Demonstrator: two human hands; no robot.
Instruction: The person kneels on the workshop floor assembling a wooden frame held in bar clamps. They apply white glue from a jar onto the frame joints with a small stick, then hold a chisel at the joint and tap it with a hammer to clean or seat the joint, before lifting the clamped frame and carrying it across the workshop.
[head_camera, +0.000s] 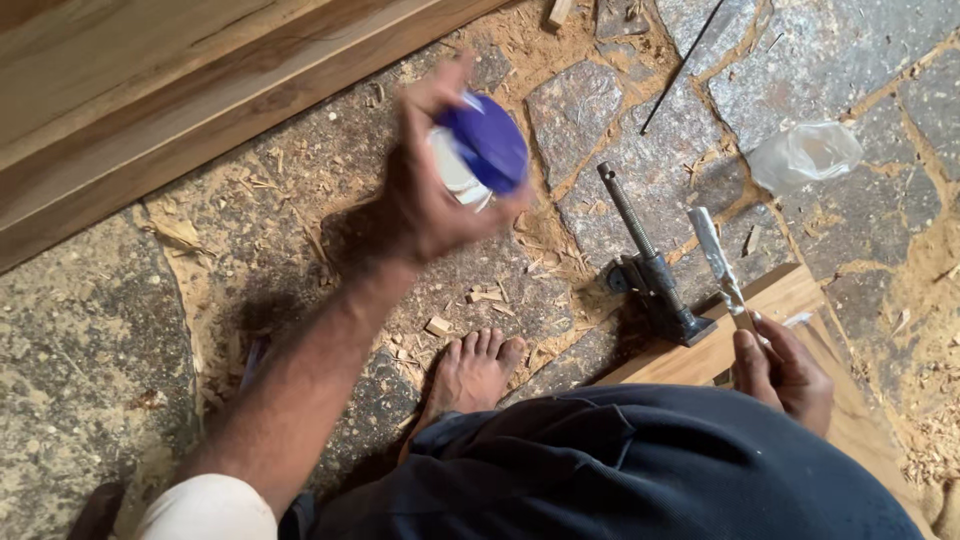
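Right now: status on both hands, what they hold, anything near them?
Left hand raised, gripping white container with blue lid. Right hand holds flat blade tool over wooden board. Clamp beside board; bare foot, wood shavings on stone floor.

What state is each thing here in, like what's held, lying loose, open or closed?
left hand: raised, gripping the jar
jar: held tilted, blue lid on, blurred
right hand: closed around the blade's handle
flat blade: held pointing up and away, smeared pale
clamp: lying on the stone floor, screw sticking out
wooden board: lying flat by the clamp
clear plastic wrapper: crumpled, loose on the floor
bare foot: resting on the floor
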